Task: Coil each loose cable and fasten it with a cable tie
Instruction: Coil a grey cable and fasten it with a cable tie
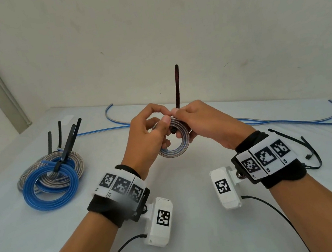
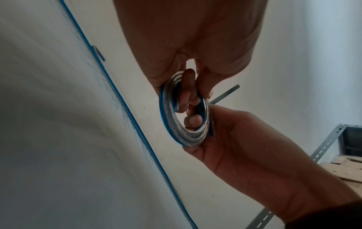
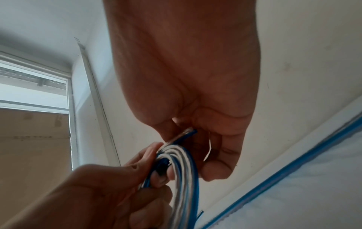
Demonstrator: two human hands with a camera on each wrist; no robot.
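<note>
Head looks down; wrists look up close — all share, seemingly, the coil [image 1: 174, 144].

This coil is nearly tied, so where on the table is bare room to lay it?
Free: table between the wrists, below the coil. Crowded: tied coils at left, loose cables behind, spare ties at right.

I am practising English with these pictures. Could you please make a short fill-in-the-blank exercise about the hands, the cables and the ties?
1. Both hands hold a small coil of cable above the ____.
2. The tail of the black cable tie on this coil points ____.
3. The finished coils lie on the person's ____ side.
4. The loose cables that lie uncoiled near the wall are grey and ____.

Missing words: table; up; left; blue
</note>
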